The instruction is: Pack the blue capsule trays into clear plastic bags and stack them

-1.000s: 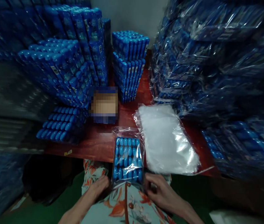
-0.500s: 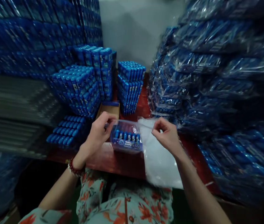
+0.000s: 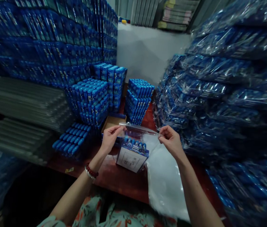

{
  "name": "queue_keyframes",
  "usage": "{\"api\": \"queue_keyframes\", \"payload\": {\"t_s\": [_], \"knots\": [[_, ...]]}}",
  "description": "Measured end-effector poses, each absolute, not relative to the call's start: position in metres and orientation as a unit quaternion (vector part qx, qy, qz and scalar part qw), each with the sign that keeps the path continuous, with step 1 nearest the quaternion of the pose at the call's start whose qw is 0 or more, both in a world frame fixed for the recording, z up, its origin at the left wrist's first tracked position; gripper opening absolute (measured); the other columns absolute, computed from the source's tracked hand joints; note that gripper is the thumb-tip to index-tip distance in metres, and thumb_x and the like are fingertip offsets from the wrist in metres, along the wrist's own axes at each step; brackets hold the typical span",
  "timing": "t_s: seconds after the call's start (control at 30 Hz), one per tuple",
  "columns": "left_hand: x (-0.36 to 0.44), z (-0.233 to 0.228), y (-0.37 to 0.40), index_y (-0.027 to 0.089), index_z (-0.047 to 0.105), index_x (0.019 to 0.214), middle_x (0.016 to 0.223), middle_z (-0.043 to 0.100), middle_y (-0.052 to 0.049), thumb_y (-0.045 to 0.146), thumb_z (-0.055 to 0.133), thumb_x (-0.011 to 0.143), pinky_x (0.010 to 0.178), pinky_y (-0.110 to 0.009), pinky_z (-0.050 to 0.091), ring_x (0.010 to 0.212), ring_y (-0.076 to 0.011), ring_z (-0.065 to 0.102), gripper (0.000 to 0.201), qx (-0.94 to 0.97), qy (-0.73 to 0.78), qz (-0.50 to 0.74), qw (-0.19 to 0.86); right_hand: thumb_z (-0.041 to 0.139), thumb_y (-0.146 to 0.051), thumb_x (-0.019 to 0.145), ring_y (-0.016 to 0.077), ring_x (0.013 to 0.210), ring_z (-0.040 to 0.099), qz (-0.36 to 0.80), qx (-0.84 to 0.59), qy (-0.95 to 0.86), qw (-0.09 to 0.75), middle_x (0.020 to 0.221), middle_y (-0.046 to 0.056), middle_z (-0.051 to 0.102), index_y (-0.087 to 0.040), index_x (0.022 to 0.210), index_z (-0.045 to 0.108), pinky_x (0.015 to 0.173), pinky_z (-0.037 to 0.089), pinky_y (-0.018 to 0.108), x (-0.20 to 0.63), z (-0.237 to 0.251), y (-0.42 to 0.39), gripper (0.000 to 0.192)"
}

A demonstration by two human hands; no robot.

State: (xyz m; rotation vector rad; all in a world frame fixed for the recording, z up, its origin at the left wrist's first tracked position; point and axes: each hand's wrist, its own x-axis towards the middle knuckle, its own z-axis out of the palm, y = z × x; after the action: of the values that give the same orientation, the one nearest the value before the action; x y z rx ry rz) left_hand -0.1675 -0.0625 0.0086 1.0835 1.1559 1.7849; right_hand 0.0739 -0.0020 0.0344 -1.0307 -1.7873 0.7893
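Observation:
A clear plastic bag point(image 3: 138, 130) is stretched between my hands, its top edge pulled wide. My left hand point(image 3: 111, 137) pinches one top corner; my right hand point(image 3: 170, 140) pinches the other. Inside the bag sits a blue display box point(image 3: 132, 157), tilted so that a white printed panel faces me. Several small blue bottle-like items point(image 3: 135, 144) stand in a row in the box. To the right, partly under my right forearm, lies a stack of flat white plastic bags point(image 3: 164, 176).
An open cardboard box point(image 3: 114, 120) lies beyond my left hand on the red table point(image 3: 124, 183). Stacks of blue packs point(image 3: 90, 97) stand behind and left. Grey plastic trays point(image 3: 26, 101) pile up at left. Plastic-wrapped blue packs point(image 3: 206, 91) tower at right.
The bag's top edge has been drawn out straight and wide between my hands. The display box has tipped back, bringing its white panel into sight. My view has tilted up.

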Motion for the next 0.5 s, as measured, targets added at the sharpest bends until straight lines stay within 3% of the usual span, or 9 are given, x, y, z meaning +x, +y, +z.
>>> {"api": "queue_keyframes", "payload": {"t_s": [0.1,0.23,0.37,0.5], "knots": [[-0.169,0.009,-0.059,0.015,0.073,0.08,0.078,0.074,-0.005,0.031,0.066,0.076,0.083,-0.03,0.049,0.08,-0.0176,0.068,0.017,0.41,0.422,0.716,0.377,0.053,-0.018,0.067,0.0122,0.055,0.046,0.169,-0.453,-0.752,0.448,0.065,-0.003,0.051,-0.019,0.085,0.053,0.054,0.038,0.025,0.068,0.036,-0.003,0.018],[-0.162,0.007,-0.051,0.014,0.072,0.085,0.079,0.074,-0.005,0.032,0.068,0.075,0.082,-0.031,0.051,0.076,-0.0167,0.069,0.021,0.379,0.392,0.743,0.388,0.055,-0.02,0.082,0.021,0.092,0.053,-0.146,-0.409,-0.782,0.446,0.097,0.009,0.059,-0.018,0.107,0.058,0.079,0.04,0.034,0.035,0.047,-0.021,0.025],[-0.157,0.009,-0.05,0.014,0.073,0.083,0.079,0.074,-0.004,0.032,0.069,0.072,0.08,-0.031,0.053,0.075,-0.0168,0.069,0.022,0.352,0.41,0.754,0.373,0.05,-0.019,0.09,0.0202,0.099,0.051,-0.231,-0.288,-0.857,0.359,0.102,0.007,0.063,-0.019,0.114,0.058,0.083,0.035,0.034,-0.012,0.053,-0.033,0.025],[-0.165,0.01,-0.054,0.013,0.073,0.084,0.083,0.075,-0.006,0.034,0.07,0.071,0.079,-0.031,0.053,0.077,-0.0183,0.068,0.025,0.361,0.443,0.746,0.341,0.047,-0.017,0.091,0.0227,0.098,0.049,-0.267,-0.248,-0.877,0.312,0.105,0.009,0.065,-0.011,0.114,0.058,0.082,0.034,0.035,-0.042,0.051,-0.029,0.026]]}}
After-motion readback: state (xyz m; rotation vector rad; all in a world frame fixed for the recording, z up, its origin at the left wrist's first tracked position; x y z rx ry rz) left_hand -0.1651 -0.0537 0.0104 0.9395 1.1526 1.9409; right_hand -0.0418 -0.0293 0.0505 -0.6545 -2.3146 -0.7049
